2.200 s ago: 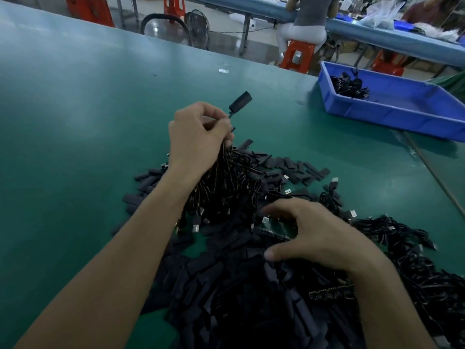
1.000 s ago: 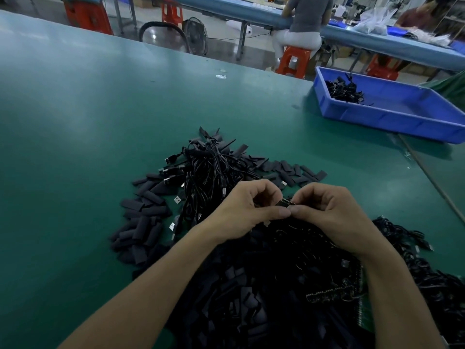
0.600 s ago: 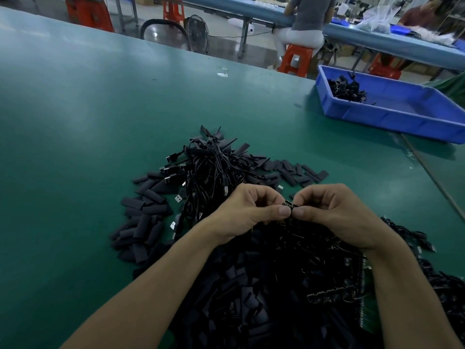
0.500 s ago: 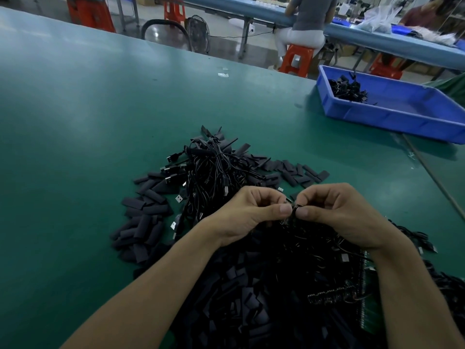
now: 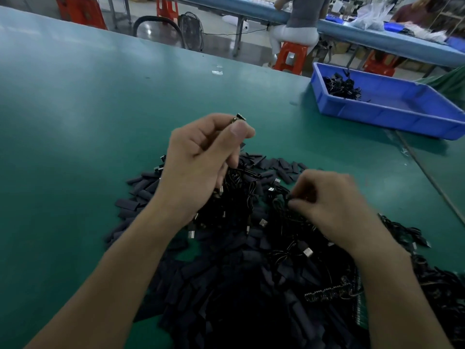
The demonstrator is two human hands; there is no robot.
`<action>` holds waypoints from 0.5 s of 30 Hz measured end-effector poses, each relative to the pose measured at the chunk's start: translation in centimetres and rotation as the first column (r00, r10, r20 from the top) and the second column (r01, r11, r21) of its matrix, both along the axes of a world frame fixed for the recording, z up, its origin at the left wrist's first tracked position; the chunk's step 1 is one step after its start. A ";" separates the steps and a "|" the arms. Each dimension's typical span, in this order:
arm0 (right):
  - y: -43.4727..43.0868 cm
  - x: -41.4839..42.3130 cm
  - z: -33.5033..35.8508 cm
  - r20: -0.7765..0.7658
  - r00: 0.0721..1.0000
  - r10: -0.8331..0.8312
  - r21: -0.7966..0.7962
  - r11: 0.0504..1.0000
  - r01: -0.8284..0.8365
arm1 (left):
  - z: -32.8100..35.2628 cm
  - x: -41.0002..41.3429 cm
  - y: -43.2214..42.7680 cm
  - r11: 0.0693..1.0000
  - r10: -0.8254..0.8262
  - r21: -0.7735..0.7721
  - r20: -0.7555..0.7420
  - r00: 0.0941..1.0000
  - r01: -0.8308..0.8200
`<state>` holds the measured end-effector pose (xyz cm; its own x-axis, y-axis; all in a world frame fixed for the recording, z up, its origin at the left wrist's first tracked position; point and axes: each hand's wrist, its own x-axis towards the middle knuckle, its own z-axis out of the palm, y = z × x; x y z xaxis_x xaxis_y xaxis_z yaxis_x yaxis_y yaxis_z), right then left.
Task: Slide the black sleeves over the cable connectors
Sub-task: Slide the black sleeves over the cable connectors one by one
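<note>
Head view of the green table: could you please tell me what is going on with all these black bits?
A person is working over a heap of black sleeves and tangled cables on the green table. Their left hand, held above the heap, pinches a small connector between thumb and forefinger; whether it is sleeved is unclear. Their right hand pinches at the cables lower down. A blue bin at far right holds more cables.

Left side and upper middle of the green table [image 5: 75,127] is bare mat, plenty of room for a hand. Center to lower right is buried under the heap of black sleeves and cables [image 5: 239,285], and the blue bin [image 5: 377,118] walls off the upper right.
</note>
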<state>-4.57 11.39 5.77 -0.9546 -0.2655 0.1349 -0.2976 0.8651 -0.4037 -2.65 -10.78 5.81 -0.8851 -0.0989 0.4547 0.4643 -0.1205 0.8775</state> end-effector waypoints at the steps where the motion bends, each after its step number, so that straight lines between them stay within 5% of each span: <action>1: -0.7 0.4 0.0 0.104 0.994 0.046 0.068 0.996 -0.053 | 0.0 -0.1 -0.4 0.998 0.032 -0.055 0.030 0.999 -0.030; 5: -3.0 1.8 -1.2 0.317 0.942 0.113 0.190 0.965 -0.180 | -1.1 -0.6 -1.7 0.954 0.096 -0.298 0.166 0.981 -0.042; 10: -4.8 1.8 -3.1 0.222 0.941 0.253 0.159 0.943 -0.291 | -2.6 -0.7 -2.4 0.931 -0.017 -0.346 0.288 0.958 0.120; 15: -5.8 1.7 -4.9 0.249 0.931 0.268 0.307 0.890 -0.338 | -2.9 -1.0 -2.7 0.924 0.095 -0.382 0.245 0.965 0.006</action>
